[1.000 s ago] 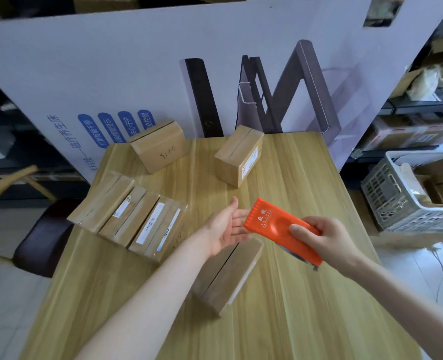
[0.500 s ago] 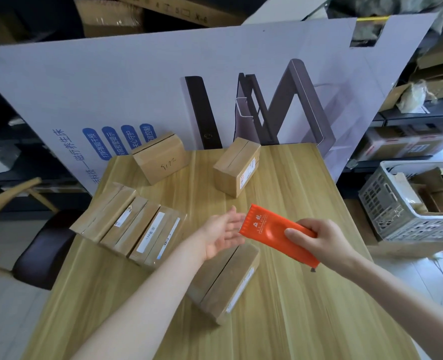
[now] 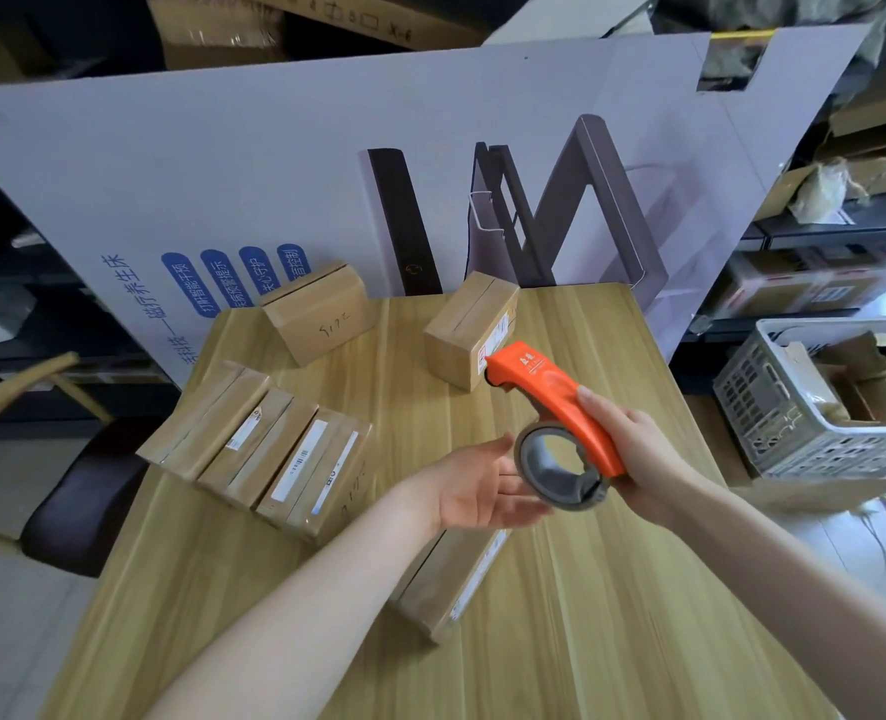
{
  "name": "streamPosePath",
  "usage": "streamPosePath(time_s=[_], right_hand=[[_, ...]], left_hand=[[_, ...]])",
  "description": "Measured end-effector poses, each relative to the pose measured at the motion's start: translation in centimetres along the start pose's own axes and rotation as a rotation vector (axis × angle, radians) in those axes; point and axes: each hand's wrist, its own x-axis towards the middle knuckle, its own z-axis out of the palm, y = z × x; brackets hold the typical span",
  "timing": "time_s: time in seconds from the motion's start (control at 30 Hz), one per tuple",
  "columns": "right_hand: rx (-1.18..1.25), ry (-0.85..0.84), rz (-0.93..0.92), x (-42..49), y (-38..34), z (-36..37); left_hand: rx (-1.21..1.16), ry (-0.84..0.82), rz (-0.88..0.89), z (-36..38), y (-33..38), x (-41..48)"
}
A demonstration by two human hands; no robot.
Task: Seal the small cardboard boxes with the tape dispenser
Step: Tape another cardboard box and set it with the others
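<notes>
In the middle right of the frame the right hand (image 3: 638, 454) is grasping the orange tape dispenser (image 3: 545, 392) around its handle, holding it in the air above the wooden table (image 3: 612, 615) with its nose pointing toward the upper left. The grey tape roll (image 3: 558, 472) is sitting in the dispenser's lower end. The left hand (image 3: 477, 485) is lying released, palm up and fingers straight, reaching toward the roll from the left. Its fingertips are passing behind the roll, and I cannot tell whether they are touching it.

Just below both hands a small cardboard box (image 3: 446, 584) is lying flat on the table, partly hidden by the left wrist. A row of small cardboard boxes (image 3: 295, 459) is lying side by side at the middle left. Two more are resting near the far table edge: a handwritten box (image 3: 321, 319) at the upper centre left and a labelled box (image 3: 469, 330) just behind the dispenser's nose. A large printed white board (image 3: 274, 148) is leaning behind the table, and a grey plastic crate (image 3: 794, 407) is standing at the right edge.
</notes>
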Motion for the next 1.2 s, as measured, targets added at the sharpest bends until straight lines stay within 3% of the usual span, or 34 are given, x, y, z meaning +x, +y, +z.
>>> streamPosePath(time_s=[0.1, 0.4, 0.57, 0.73, 0.9, 1.07, 1.2], right_hand=[[0.002, -0.018, -0.008, 0.2, -0.3, 0.2], [0.066, 0.004, 0.011, 1.1, 0.0, -0.1], [0.032, -0.135, -0.064, 1.0, 0.2, -0.1], [-0.052, -0.149, -0.077, 1.1, 0.4, -0.2], [-0.055, -0.159, -0.071, 1.2, 1.3, -0.3], [-0.081, -0.092, -0.081, 1.4, 2.1, -0.7], [-0.092, -0.089, -0.086, 1.6, 2.4, -0.9]], left_hand=[[-0.03, -0.024, 0.015, 0.3, 0.0, 0.2], [-0.154, 0.16, 0.023, 0.0, 0.9, -0.2], [-0.208, 0.19, -0.042, 0.3, 0.3, 0.1], [-0.15, 0.131, -0.022, 0.7, -0.2, 0.1], [-0.221, 0.23, 0.026, 1.0, 0.1, 0.3], [-0.092, 0.385, 0.163, 1.1, 0.4, 0.6], [-0.007, 0.352, 0.168, 0.9, 0.2, 0.4]])
